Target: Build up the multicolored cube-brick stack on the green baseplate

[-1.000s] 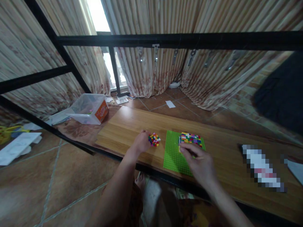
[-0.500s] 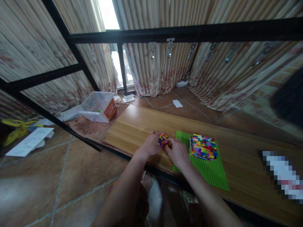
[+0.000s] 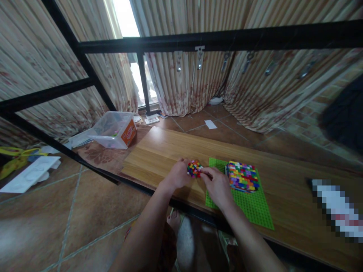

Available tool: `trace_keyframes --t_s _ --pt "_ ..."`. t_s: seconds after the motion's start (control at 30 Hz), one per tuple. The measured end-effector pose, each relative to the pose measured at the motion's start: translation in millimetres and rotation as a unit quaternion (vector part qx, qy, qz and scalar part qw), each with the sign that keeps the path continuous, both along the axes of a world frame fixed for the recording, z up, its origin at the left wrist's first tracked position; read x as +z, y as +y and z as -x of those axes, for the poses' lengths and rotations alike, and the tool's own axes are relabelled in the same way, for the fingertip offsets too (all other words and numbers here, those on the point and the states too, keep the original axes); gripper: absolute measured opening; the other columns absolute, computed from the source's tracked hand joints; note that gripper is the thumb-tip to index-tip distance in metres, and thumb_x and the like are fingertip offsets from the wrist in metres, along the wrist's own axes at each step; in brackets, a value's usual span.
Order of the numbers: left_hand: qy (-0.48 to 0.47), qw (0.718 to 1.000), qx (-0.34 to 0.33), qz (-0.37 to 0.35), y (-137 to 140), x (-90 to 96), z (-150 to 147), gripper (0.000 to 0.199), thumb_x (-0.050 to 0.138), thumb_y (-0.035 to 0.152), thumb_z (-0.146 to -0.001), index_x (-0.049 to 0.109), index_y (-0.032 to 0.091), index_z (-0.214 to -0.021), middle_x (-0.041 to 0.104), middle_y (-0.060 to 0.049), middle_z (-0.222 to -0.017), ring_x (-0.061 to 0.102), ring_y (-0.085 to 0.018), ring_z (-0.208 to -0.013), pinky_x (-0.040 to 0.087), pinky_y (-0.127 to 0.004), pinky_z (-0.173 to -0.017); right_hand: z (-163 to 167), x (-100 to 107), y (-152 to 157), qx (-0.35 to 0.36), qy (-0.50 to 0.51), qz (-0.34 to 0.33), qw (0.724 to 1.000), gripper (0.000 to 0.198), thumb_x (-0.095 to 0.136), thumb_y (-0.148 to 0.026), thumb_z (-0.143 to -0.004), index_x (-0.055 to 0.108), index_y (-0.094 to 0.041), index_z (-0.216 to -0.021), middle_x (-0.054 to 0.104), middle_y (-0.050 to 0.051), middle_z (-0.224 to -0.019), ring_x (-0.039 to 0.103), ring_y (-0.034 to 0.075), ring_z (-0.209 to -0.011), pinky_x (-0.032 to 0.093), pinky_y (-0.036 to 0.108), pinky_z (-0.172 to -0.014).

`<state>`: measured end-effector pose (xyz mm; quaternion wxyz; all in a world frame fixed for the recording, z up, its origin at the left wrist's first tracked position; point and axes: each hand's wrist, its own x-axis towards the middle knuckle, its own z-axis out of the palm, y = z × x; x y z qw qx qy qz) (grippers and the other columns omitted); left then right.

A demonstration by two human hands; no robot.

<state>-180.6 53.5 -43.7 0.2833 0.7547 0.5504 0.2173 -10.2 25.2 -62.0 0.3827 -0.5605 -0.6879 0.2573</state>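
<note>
A small heap of multicoloured toy bricks [image 3: 194, 169] lies on the wooden board between my two hands. My left hand [image 3: 179, 174] is curled against the heap's left side, and its fingertips are partly hidden. At the heap's right edge, my right hand [image 3: 217, 185] has thumb and fingers pinched together on a small toy brick, hard to make out. Beside and partly under the right forearm lies a green studded baseplate [image 3: 255, 211]. A rectangular block built of many-coloured bricks [image 3: 243, 176] stands on that baseplate.
A clear plastic bin [image 3: 109, 130] with an orange label stands beyond the wooden board's [image 3: 159, 145] left end. Black metal rails [image 3: 181, 40] cross ahead, with curtains behind. A pixelated object [image 3: 336, 209] lies on the right. Papers lie on the tiled floor [image 3: 56, 211].
The brick heap looks wider and less round now. My right hand has shifted slightly, its fingers still at the heap's right edge. The whole view has moved a little.
</note>
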Motion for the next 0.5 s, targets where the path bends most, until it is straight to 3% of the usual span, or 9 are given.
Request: trace_keyframes --t_s 0.1,0.27,0.37,0.5 --pt "0.022 1.0 -0.017 -0.003 3.2 -0.9 1.5 0.027 0.067 0.013 -0.072 0.069 0.018 -0.099 0.071 -0.007 -0.095 0.061 -0.023 -0.096 0.048 -0.032 -0.088 -7.9 7.2 -6.4 0.001 0.155 0.045 0.987 0.019 0.066 -0.036 -0.082 0.076 -0.022 -0.088 0.075 0.006 -0.09 0.07 0.021 -0.081 0.056 0.037 -0.078" --pt "0.019 1.0 0.003 -0.009 5.5 -0.1 3.5 0.036 0.063 0.006 -0.07 0.07 0.017 -0.103 0.072 -0.007 -0.098 0.062 -0.022 -0.099 0.049 -0.03 -0.089 -32.3 24.8 -22.9 -0.018 0.376 0.154 0.914 0.031 0.081 -0.045 -0.069 0.077 -0.022 -0.09 0.078 0.005 -0.084 0.074 0.021 -0.081 0.06 0.039 -0.082" --pt "0.004 1.0 0.012 -0.012 5.6 1.2 3.0 0.04 0.061 0.003 -0.068 0.071 0.017 -0.104 0.071 -0.008 -0.098 0.064 -0.021 -0.094 0.05 -0.028 -0.083 -49.7 33.1 -33.0 -0.017 0.4 0.162 0.902 0.031 0.083 -0.043 -0.067 0.077 -0.022 -0.089 0.078 0.004 -0.084 0.075 0.021 -0.082 0.061 0.037 -0.081" --pt "-0.032 0.999 0.016 -0.004 6.5 0.9 -4.4 0.038 0.055 0.001 -0.07 0.071 0.016 -0.101 0.071 -0.007 -0.098 0.065 -0.017 -0.083 0.052 -0.026 -0.074 -69.4 36.7 -42.0 -0.035 0.375 0.141 0.916 0.03 0.082 -0.044 -0.069 0.077 -0.022 -0.088 0.077 0.005 -0.088 0.075 0.021 -0.077 0.063 0.035 -0.07"
